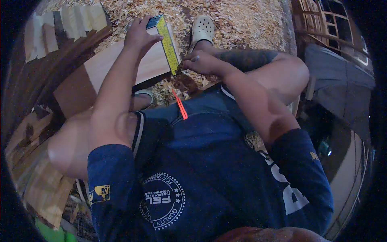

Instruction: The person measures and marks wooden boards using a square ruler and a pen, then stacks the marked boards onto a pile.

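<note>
A pale wooden board [155,60] lies in front of me, above the wood shavings. Across its right end runs the yellow marked blade of a tape measure [168,46], with a dark blue-green body at the far end. My left hand [139,36] is closed around that far end, its thumb pointing at the blade. Close to the blade's near end is my right hand [203,63], with its fingers curled together. Whatever those fingers may pinch is too small and dark to make out.
Wood shavings [242,28] cover the ground. My foot in a pale clog [202,30] rests beyond my right hand. Cut wood pieces [42,34] stand at upper left, with more planks [46,189] at lower left. Grey cloth [338,76] hangs at right.
</note>
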Motion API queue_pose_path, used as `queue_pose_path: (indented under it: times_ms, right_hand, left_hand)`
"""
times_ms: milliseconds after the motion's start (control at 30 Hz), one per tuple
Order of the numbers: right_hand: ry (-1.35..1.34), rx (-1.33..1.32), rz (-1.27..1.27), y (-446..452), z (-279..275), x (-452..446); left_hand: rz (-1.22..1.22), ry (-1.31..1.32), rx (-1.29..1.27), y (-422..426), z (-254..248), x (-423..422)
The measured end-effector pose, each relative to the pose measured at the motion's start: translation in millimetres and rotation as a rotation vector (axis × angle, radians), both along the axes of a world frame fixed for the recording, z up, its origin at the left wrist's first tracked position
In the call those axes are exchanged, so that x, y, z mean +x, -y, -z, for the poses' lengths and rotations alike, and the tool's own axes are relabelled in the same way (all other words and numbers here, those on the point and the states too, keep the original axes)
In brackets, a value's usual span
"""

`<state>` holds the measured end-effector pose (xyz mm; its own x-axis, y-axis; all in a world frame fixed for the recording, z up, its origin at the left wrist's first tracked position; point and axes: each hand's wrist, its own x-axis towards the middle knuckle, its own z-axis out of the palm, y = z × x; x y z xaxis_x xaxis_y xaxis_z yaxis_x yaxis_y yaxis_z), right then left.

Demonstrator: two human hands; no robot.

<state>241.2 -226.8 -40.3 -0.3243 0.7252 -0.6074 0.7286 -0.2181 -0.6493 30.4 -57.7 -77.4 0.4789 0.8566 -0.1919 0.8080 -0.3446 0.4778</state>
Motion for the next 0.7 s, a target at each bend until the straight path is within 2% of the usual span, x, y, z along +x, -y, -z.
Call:
queue_pose_path:
  times_ms: [67, 167, 267, 367, 400, 500, 700]
  right_hand:
    - [0.031, -0.057, 0.002, -13, 8, 0]
    - [0.192, -0.118, 0.137, -30, 1, -5]
    - [0.281, -0.071, 0.148, -53, -27, -10]
    - [0.17, 0.021, 0.227, -77, 29, 3]
    - [0.017, 0.011, 0.255, -87, 22, 6]
    - [0.108, 0.264, 0.199, -120, 57, 18]
    - [0.036, 0.344, 0.37, -143, 37, 11]
  left_hand:
    - [0.009, 0.004, 0.012, 2, -3, 0]
    - [-0.001, -0.022, -0.006, 1, -7, 1]
    - [-0.015, 0.008, 0.025, 3, -4, 2]
    - [-0.024, -0.022, 0.032, 3, -11, 4]
    - [-0.02, -0.018, 0.02, 3, -13, 3]
    - [-0.007, -0.013, 0.009, 1, -13, 3]
    - [0.011, -0.044, 0.026, 1, -11, 5]
